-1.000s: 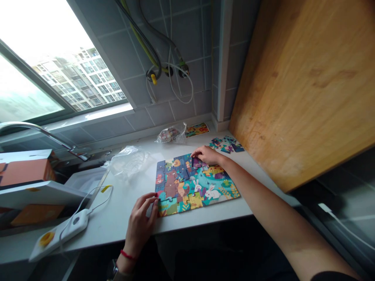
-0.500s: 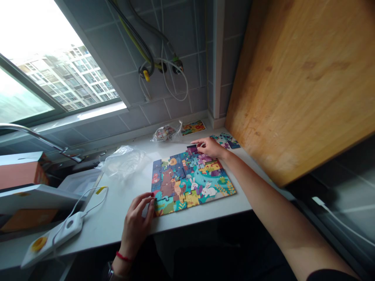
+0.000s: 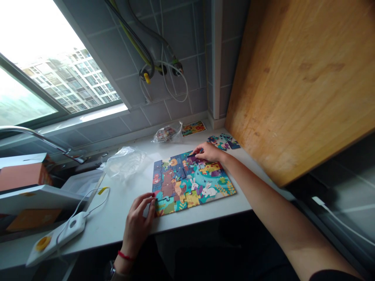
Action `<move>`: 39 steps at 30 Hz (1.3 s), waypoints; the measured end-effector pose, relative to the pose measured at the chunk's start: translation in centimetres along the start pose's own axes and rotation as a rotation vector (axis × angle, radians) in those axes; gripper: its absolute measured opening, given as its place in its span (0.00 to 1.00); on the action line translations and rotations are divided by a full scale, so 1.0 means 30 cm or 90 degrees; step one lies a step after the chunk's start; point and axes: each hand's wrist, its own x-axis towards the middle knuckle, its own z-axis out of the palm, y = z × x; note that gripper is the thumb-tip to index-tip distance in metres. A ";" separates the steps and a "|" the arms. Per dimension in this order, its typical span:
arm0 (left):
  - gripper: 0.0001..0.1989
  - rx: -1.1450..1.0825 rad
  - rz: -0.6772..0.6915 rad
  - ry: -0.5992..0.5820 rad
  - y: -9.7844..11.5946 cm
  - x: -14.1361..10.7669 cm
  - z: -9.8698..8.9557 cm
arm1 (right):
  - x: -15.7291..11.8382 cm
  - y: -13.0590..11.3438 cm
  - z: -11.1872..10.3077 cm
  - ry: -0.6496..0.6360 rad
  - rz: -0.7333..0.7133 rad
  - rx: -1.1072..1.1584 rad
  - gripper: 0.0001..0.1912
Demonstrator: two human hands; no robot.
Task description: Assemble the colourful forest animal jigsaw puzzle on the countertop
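So my right hand is up at the far edge of the puzzle, fingers close together over a dark piece. Can't really tell from this angle if I've got it pinched or I'm just pressing down on it. My left hand is at the near left corner, fingers curled with the tips against the puzzle's edge. Nothing looks clamped there, though my fingers hide part of it.

The puzzle lies flat on the white counter and looks mostly filled in. A small heap of loose pieces sits just past my right hand, beside a wooden board, and a clear bag lies to the left.

Tip for a fit like this: brace one hand on the edge so the whole thing can't slide. Line the tabs up with the slots first, then press straight down with your fingertips. If a piece won't drop in, turn it and retry, because forcing it can bend the tabs.
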 end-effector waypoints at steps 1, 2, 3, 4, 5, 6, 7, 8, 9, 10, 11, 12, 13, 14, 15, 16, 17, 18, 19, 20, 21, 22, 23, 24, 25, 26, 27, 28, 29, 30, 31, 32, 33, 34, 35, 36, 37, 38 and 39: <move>0.10 0.000 0.001 0.003 0.001 0.001 0.000 | -0.003 -0.003 0.002 -0.003 0.002 -0.006 0.11; 0.10 0.001 0.004 0.006 0.003 0.002 0.000 | -0.005 -0.007 0.004 -0.009 0.005 -0.008 0.11; 0.10 0.001 0.007 0.008 0.004 0.004 -0.001 | -0.008 -0.011 0.004 -0.016 0.008 -0.007 0.11; 0.10 0.001 0.009 0.008 0.005 0.004 -0.001 | -0.011 -0.014 0.004 -0.021 0.010 -0.008 0.11; 0.10 0.002 0.010 0.008 0.005 0.005 -0.001 | -0.013 -0.018 0.004 -0.024 0.010 -0.010 0.11; 0.10 0.002 0.010 0.007 0.005 0.005 -0.001 | -0.014 -0.020 0.003 -0.023 0.008 -0.013 0.10; 0.10 0.002 0.009 0.006 0.004 0.005 -0.002 | -0.016 -0.022 0.002 -0.019 0.004 -0.017 0.10; 0.10 0.002 0.009 0.006 0.003 0.005 -0.002 | -0.016 -0.024 0.001 -0.012 0.000 -0.020 0.09; 0.09 0.001 0.010 0.007 0.002 0.004 -0.001 | -0.017 -0.024 0.001 -0.006 -0.003 -0.021 0.08; 0.09 0.001 0.012 0.008 0.000 0.004 -0.001 | -0.017 -0.024 0.001 -0.003 -0.003 -0.020 0.07; 0.09 0.000 0.015 0.010 -0.001 0.004 -0.001 | -0.016 -0.024 0.002 -0.002 -0.002 -0.016 0.07; 0.09 -0.001 0.018 0.011 -0.002 0.004 0.000 | -0.016 -0.023 0.003 -0.001 -0.002 -0.012 0.07; 0.08 -0.001 0.020 0.011 -0.003 0.004 0.001 | -0.015 -0.022 0.004 -0.001 -0.002 -0.006 0.06; 0.08 -0.002 0.021 0.011 -0.004 0.004 0.002 | -0.015 -0.022 0.004 -0.003 -0.002 0.002 0.06; 0.08 -0.002 0.020 0.011 -0.004 0.003 0.003 | -0.014 -0.022 0.004 -0.004 -0.002 0.011 0.05; 0.08 -0.002 0.020 0.010 -0.005 0.003 0.004 | -0.013 -0.022 0.003 -0.005 -0.001 0.021 0.05; 0.09 -0.002 0.020 0.009 -0.006 0.002 0.005 | -0.013 -0.024 0.000 -0.005 -0.001 0.027 0.05; 0.09 -0.002 0.019 0.008 -0.007 0.001 0.006 | -0.013 -0.026 -0.005 0.001 0.002 0.041 0.07; 0.09 -0.002 0.018 0.006 -0.008 -0.001 0.006 | -0.014 -0.029 -0.011 0.013 0.008 0.068 0.11; 0.09 -0.003 0.015 0.003 -0.009 -0.002 0.006 | -0.016 -0.032 -0.019 0.029 0.018 0.109 0.17; 0.10 -0.003 0.011 0.002 -0.009 -0.003 0.006 | -0.018 -0.035 -0.027 0.047 0.029 0.160 0.23; 0.10 -0.002 0.006 0.001 -0.009 -0.003 0.006 | -0.021 -0.039 -0.035 0.065 0.041 0.215 0.28; 0.11 -0.002 0.002 -0.002 -0.008 -0.003 0.005 | -0.024 -0.042 -0.042 0.078 0.051 0.265 0.31; 0.11 -0.001 -0.002 -0.004 -0.007 -0.003 0.004 | -0.026 -0.044 -0.047 0.085 0.060 0.299 0.31; 0.11 0.001 -0.004 -0.007 -0.006 -0.002 0.003 | -0.028 -0.046 -0.050 0.086 0.064 0.309 0.30; 0.11 0.002 -0.005 -0.010 -0.005 -0.002 0.002 | -0.029 -0.047 -0.052 0.083 0.065 0.304 0.28; 0.11 0.003 -0.005 -0.011 -0.003 -0.001 0.002 | -0.028 -0.049 -0.052 0.081 0.062 0.290 0.26; 0.11 0.005 -0.005 -0.010 -0.002 0.000 0.001 | -0.027 -0.050 -0.051 0.078 0.053 0.271 0.24; 0.11 0.006 -0.004 -0.007 0.000 0.001 0.000 | -0.025 -0.051 -0.052 0.076 0.038 0.249 0.23; 0.11 0.008 -0.002 -0.005 0.001 0.002 0.000 | -0.024 -0.052 -0.054 0.073 0.021 0.226 0.22; 0.11 0.009 -0.001 -0.001 0.002 0.002 -0.001 | -0.025 -0.052 -0.058 0.072 0.005 0.202 0.20; 0.12 0.010 -0.001 0.001 0.002 0.003 0.000 | -0.030 -0.050 -0.065 0.073 -0.006 0.174 0.19; 0.12 0.010 -0.001 0.003 0.002 0.002 0.000 | -0.040 -0.046 -0.074 0.079 -0.010 0.141 0.18; 0.12 0.009 -0.001 0.003 0.001 0.002 0.000 | -0.055 -0.039 -0.084 0.090 -0.008 0.105 0.17; 0.12 0.007 -0.002 0.002 0.000 0.001 0.001 | -0.075 -0.028 -0.095 0.109 -0.001 0.070 0.16; 0.11 0.005 -0.003 0.001 -0.002 0.000 0.002 | -0.101 -0.013 -0.105 0.129 0.006 0.036 0.16; 0.11 0.002 -0.004 -0.001 -0.005 -0.002 0.003 | -0.131 0.004 -0.112 0.149 0.014 0.010 0.16; 0.11 -0.002 -0.005 -0.001 -0.007 -0.003 0.004 | -0.163 0.022 -0.117 0.170 0.020 -0.005 0.16; 0.10 -0.005 -0.004 0.001 -0.011 -0.005 0.006 | -0.196 0.041 -0.119 0.180 0.029 -0.016 0.17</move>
